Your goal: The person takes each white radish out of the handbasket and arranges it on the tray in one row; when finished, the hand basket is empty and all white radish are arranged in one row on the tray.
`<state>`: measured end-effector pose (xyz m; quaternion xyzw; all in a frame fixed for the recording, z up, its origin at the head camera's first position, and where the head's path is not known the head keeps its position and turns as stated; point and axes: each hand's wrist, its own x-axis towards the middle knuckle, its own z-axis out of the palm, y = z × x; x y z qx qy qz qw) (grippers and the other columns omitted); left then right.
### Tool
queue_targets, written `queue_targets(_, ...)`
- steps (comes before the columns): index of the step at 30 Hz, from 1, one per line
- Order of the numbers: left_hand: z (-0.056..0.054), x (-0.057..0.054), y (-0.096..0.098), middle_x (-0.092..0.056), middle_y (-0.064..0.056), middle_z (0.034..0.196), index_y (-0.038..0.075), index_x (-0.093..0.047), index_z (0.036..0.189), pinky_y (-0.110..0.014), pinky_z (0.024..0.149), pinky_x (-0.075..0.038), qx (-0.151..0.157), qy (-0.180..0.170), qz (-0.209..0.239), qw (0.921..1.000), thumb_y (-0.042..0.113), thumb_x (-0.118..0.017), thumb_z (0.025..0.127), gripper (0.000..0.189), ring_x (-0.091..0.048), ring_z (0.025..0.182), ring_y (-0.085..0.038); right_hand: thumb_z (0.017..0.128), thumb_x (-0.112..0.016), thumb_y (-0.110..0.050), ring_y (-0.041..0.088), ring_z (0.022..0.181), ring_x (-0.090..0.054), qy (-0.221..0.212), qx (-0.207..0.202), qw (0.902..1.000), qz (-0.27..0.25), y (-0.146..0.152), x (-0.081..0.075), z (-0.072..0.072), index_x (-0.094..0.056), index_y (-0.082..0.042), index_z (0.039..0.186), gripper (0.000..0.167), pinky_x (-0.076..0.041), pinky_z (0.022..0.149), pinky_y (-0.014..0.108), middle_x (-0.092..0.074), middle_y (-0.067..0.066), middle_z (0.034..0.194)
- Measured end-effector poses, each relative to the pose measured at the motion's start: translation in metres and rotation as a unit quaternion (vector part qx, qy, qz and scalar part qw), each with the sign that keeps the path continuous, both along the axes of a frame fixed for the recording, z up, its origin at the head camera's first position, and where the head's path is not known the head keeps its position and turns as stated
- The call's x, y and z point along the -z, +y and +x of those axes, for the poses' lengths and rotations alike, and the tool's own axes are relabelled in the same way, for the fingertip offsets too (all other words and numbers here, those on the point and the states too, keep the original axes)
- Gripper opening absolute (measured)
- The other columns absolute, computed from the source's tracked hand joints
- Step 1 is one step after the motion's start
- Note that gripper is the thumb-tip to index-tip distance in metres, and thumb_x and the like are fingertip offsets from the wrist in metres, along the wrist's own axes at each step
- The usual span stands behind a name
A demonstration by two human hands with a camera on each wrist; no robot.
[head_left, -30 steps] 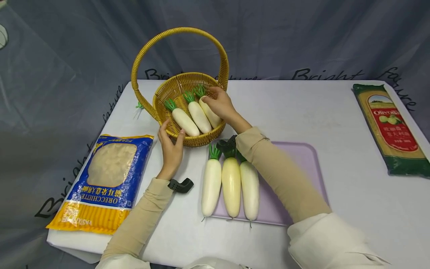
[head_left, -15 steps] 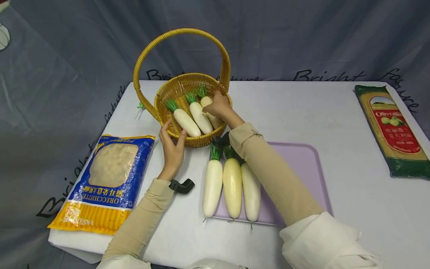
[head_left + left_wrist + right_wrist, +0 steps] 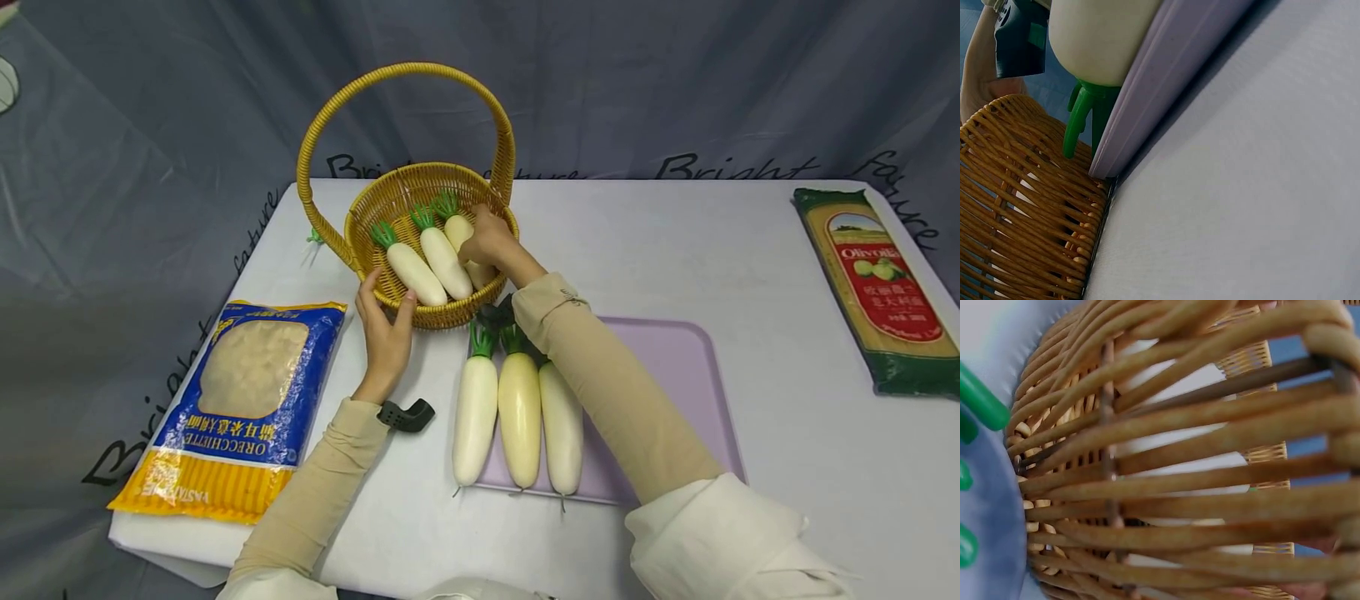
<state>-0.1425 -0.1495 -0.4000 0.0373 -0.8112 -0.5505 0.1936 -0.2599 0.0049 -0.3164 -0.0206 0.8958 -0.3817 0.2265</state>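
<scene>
A yellow wicker basket (image 3: 427,317) with a tall arched handle holds three white radishes with green tops: a left one (image 3: 416,273), a middle one (image 3: 446,262) and a right one (image 3: 457,232). My right hand (image 3: 493,243) reaches over the basket's right rim and grips the right radish, its fingers curled over the radish's body. With thumb and fingers spread, my left hand (image 3: 386,340) touches the front-left rim. Neither hand's fingers show clearly in the wrist views, where the woven wall (image 3: 1029,212) and its strands (image 3: 1210,506) stand close up.
Three radishes (image 3: 519,421) lie side by side on a lilac tray (image 3: 667,367), partly under my right forearm. A blue-and-yellow orecchiette bag (image 3: 240,408) lies at left, a green-and-red pasta packet (image 3: 877,292) at far right. Something small and green (image 3: 315,237) lies beside the basket.
My right hand has moved down along the right radish, further into the basket, and its forearm has shifted left. The left hand stays at the rim.
</scene>
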Motion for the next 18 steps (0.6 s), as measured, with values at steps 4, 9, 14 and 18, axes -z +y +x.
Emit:
queue_targets(4,0.0,0.0004,-0.0011,-0.019,-0.013,0.142,0.011,-0.024,0.139,-0.044,0.11,-0.014,0.001,0.001,-0.001,1.0,0.032,-0.049,0.091,0.058,-0.016,0.137,-0.022,0.077,-0.061,-0.004,0.025,0.1,-0.047,0.014,-0.008,0.9998,0.013,-0.0012,0.0009,0.0005,-0.012,-0.015,0.145,0.085,-0.038,0.07,0.032,-0.037,0.013,0.14)
queue_targets(9,0.0002,0.0004,-0.0006,-0.019,-0.013,0.142,0.011,-0.024,0.139,-0.044,0.11,-0.015,0.0,0.001,-0.002,1.0,0.033,-0.049,0.091,0.058,-0.016,0.136,-0.021,0.076,-0.061,-0.005,0.024,0.097,-0.045,0.029,-0.007,0.9995,0.005,0.0,0.0009,0.0021,-0.01,-0.016,0.146,0.087,-0.036,0.069,0.033,-0.037,0.013,0.14)
queue_targets(14,0.0005,0.0002,-0.0007,-0.019,-0.012,0.142,0.011,-0.024,0.139,-0.045,0.111,-0.013,-0.001,-0.002,0.0,1.0,0.033,-0.049,0.091,0.058,-0.015,0.137,-0.021,0.077,-0.062,-0.008,0.026,0.114,-0.044,0.029,0.0,0.9991,-0.031,0.0015,0.0016,0.0024,-0.012,-0.017,0.146,0.085,-0.039,0.076,0.034,-0.032,0.011,0.144)
queue_targets(18,0.0,0.0002,-0.0005,-0.019,-0.012,0.142,0.011,-0.024,0.139,-0.045,0.111,-0.013,-0.001,-0.002,0.0,1.0,0.033,-0.049,0.091,0.058,-0.015,0.137,-0.021,0.077,-0.061,-0.007,0.026,0.116,-0.042,0.026,-0.002,0.9969,-0.074,0.0045,0.004,0.0,-0.02,-0.015,0.144,0.079,-0.039,0.081,0.034,-0.032,0.011,0.143)
